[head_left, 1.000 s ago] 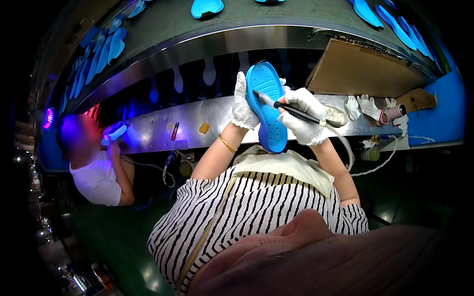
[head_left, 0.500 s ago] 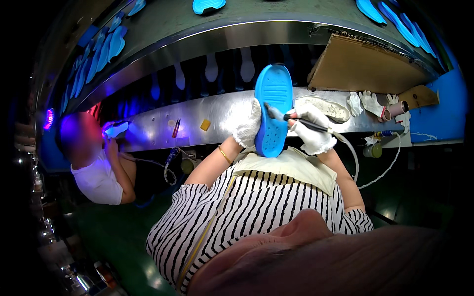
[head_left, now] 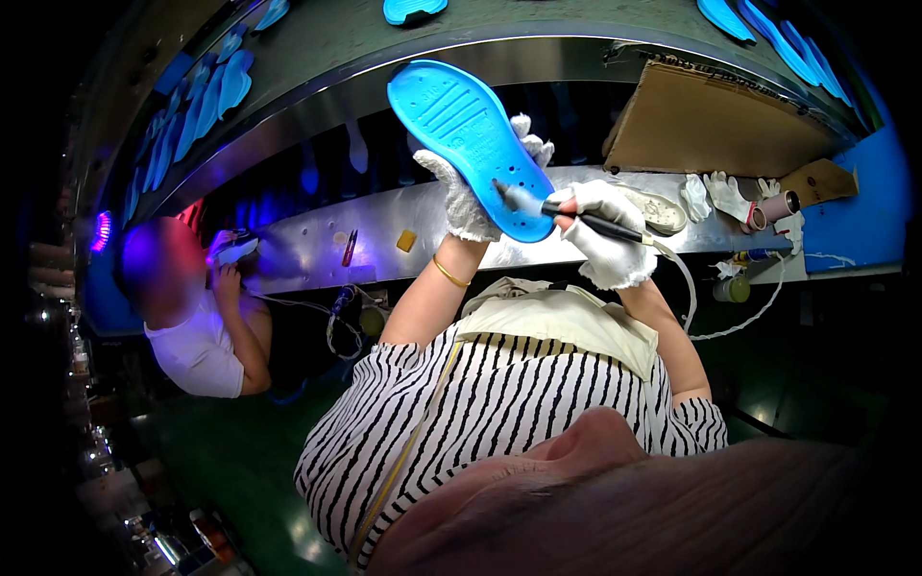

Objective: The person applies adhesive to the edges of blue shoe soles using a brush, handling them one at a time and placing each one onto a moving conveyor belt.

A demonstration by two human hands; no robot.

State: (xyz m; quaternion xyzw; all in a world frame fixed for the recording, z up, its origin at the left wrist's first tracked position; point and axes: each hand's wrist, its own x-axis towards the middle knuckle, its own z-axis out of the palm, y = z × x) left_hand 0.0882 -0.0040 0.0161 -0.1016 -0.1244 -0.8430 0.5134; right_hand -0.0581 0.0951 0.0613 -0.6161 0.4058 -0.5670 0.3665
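Note:
A bright blue shoe sole (head_left: 461, 110) rests in my white-gloved left hand (head_left: 463, 204), raised over the metal bench edge. Its far end leans to the left; grooves mark that end and small holes dot the near one. My left thumb lies along its left edge, and several fingers show past its right edge. In my white-gloved right hand (head_left: 611, 240) is a black-handled brush (head_left: 597, 225) with a pale hose running from its back end. The brush's bristles are at the sole's near end, slightly blurred; whether they touch cannot be made out.
A metal ledge (head_left: 355, 216) carries a yellow block (head_left: 406, 240), red-handled tweezers (head_left: 350, 248), a whitish shoe-shaped piece (head_left: 658, 209) and white gloves (head_left: 722, 199). Cardboard (head_left: 711, 125) leans at the right. Beyond runs a belt (head_left: 538, 19) with blue soles. A co-worker (head_left: 197, 341) sits at the left.
My left hand has lifted the sole away from me and tilted its far end to the left. The brush, in my right hand, is now over the sole's near end instead of its middle.

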